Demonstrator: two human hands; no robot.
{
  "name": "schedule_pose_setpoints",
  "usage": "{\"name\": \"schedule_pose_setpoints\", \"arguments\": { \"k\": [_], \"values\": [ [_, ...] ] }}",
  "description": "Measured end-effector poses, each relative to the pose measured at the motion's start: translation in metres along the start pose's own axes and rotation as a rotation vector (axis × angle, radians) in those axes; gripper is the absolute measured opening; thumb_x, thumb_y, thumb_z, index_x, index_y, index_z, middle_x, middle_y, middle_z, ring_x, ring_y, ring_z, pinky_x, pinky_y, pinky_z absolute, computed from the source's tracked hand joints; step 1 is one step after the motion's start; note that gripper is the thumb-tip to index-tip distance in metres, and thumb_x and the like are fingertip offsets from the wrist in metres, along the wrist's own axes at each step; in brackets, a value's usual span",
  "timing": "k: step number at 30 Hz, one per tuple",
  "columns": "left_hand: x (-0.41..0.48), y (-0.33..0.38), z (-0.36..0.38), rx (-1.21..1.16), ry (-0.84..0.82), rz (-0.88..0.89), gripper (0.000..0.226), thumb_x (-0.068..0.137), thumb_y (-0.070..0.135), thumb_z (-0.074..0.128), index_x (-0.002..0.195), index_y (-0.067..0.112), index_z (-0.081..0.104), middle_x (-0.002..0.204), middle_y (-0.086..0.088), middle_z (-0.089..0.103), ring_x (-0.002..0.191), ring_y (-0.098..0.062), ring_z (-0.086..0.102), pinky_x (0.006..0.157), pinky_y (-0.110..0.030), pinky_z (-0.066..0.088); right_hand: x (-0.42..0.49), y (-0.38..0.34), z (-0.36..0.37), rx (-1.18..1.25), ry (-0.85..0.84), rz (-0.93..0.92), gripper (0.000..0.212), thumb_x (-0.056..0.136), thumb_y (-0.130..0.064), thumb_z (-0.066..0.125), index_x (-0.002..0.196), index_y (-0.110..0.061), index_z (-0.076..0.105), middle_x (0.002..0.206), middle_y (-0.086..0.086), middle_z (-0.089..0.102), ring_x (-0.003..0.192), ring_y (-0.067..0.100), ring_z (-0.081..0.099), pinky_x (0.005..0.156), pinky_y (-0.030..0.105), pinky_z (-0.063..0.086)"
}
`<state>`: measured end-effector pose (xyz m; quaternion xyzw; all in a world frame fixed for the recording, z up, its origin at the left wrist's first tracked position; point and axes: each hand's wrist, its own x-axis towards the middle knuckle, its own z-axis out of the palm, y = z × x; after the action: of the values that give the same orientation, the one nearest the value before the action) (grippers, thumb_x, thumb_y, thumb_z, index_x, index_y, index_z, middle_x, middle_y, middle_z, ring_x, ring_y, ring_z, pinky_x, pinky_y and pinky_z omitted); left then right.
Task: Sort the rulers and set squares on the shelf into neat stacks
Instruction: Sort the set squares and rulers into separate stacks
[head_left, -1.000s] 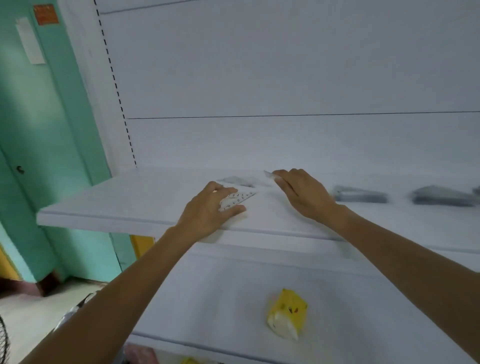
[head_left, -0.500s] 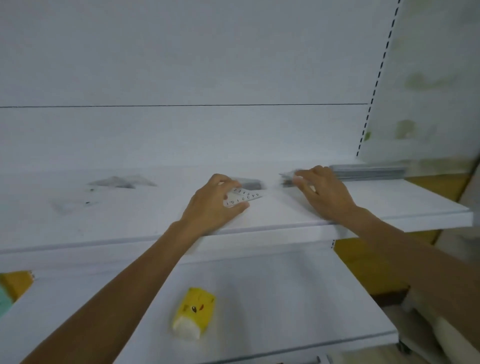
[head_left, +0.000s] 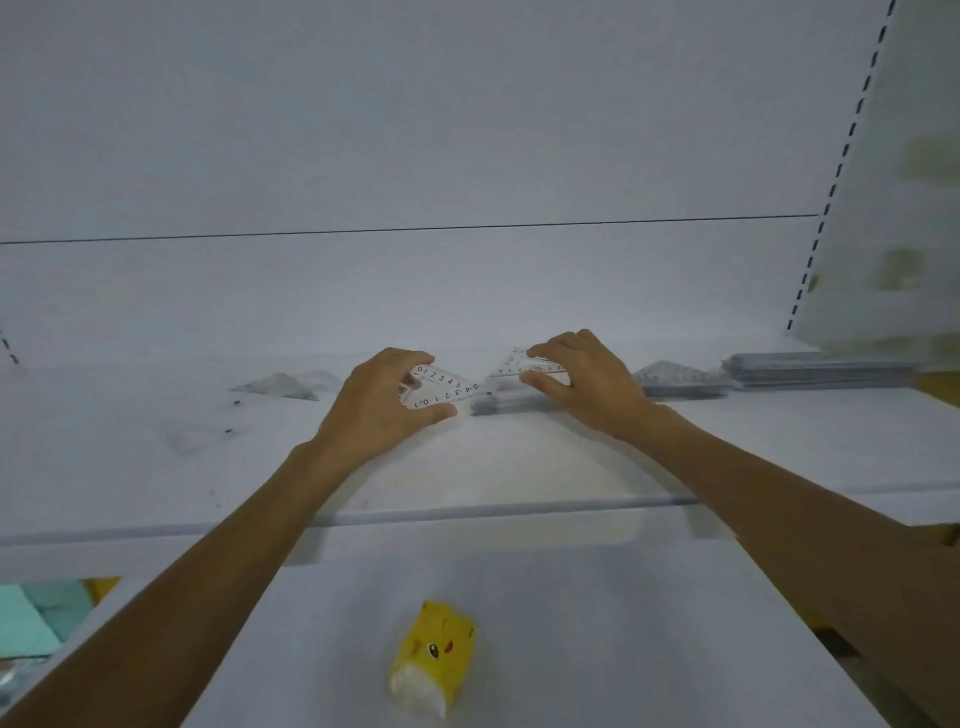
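Observation:
My left hand holds a clear set square with printed numbers, just above the white shelf. My right hand grips another clear set square over a grey stack of set squares. The two squares almost meet tip to tip. To the right lie a second stack of set squares and a stack of rulers. Loose clear set squares lie to the left, and a faint one nearer the front.
A yellow cartoon tissue pack lies on the lower shelf. A slotted upright bounds the shelf at the right. The white back panel rises behind the shelf.
The view has swung left a little and closer. My right hand has lifted a set square off the grey stack. My left hand has raised its set square toward it.

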<state>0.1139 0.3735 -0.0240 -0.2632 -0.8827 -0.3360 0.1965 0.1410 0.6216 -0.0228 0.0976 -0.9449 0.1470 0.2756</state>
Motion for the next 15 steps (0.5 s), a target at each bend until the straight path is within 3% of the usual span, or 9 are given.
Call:
{"name": "schedule_pose_setpoints", "arguments": {
  "k": [2, 5, 6, 9, 11, 15],
  "values": [
    [-0.005, -0.009, -0.007, -0.003, 0.01, -0.019, 0.057, 0.065, 0.039, 0.08, 0.116, 0.021, 0.06, 0.101, 0.011, 0.053, 0.079, 0.008, 0.052, 0.07, -0.007, 0.038, 0.009, -0.01, 0.009, 0.032, -0.023, -0.029, 0.038, 0.089, -0.042, 0.053, 0.118, -0.018, 0.061, 0.115, 0.0, 0.059, 0.11, 0.018, 0.046, 0.088, 0.029, 0.037],
    [-0.01, -0.023, -0.015, -0.007, 0.013, -0.032, 0.056, 0.064, 0.036, 0.082, 0.114, 0.021, 0.061, 0.101, 0.011, 0.054, 0.078, 0.01, 0.053, 0.069, -0.002, 0.039, 0.014, -0.019, 0.02, 0.131, -0.102, -0.022, 0.028, 0.086, -0.037, 0.057, 0.087, -0.01, 0.065, 0.09, 0.007, 0.065, 0.086, 0.022, 0.054, 0.074, 0.035, 0.044],
    [-0.011, -0.027, -0.016, -0.006, 0.009, -0.035, 0.057, 0.063, 0.036, 0.082, 0.114, 0.021, 0.062, 0.102, 0.01, 0.054, 0.078, 0.011, 0.052, 0.068, 0.0, 0.039, 0.013, -0.019, 0.023, 0.165, -0.104, -0.01, 0.031, 0.085, -0.036, 0.057, 0.088, -0.007, 0.064, 0.092, 0.01, 0.066, 0.086, 0.024, 0.056, 0.073, 0.037, 0.046],
    [-0.008, -0.032, -0.015, -0.017, 0.018, -0.05, 0.059, 0.063, 0.035, 0.083, 0.115, 0.02, 0.062, 0.101, 0.008, 0.054, 0.078, 0.011, 0.052, 0.067, -0.001, 0.039, 0.01, -0.014, 0.024, 0.202, -0.074, 0.046, 0.028, 0.084, -0.037, 0.059, 0.101, -0.016, 0.068, 0.107, -0.001, 0.067, 0.097, 0.013, 0.057, 0.077, 0.027, 0.042],
    [-0.005, -0.031, -0.012, -0.034, 0.021, -0.052, 0.059, 0.062, 0.034, 0.083, 0.116, 0.021, 0.061, 0.1, 0.009, 0.052, 0.078, 0.01, 0.051, 0.066, 0.0, 0.039, 0.011, -0.008, 0.024, 0.166, -0.123, 0.048, 0.03, 0.085, -0.037, 0.058, 0.103, -0.015, 0.068, 0.109, 0.001, 0.068, 0.101, 0.018, 0.059, 0.082, 0.028, 0.044],
    [-0.004, -0.025, -0.002, -0.025, -0.006, -0.017, 0.059, 0.064, 0.038, 0.081, 0.118, 0.024, 0.059, 0.108, 0.01, 0.051, 0.082, 0.003, 0.052, 0.07, -0.007, 0.038, 0.009, -0.006, 0.026, 0.129, -0.197, 0.066, 0.036, 0.089, -0.04, 0.054, 0.117, -0.019, 0.062, 0.123, -0.002, 0.061, 0.114, 0.017, 0.054, 0.089, 0.021, 0.034]
  ]
}}
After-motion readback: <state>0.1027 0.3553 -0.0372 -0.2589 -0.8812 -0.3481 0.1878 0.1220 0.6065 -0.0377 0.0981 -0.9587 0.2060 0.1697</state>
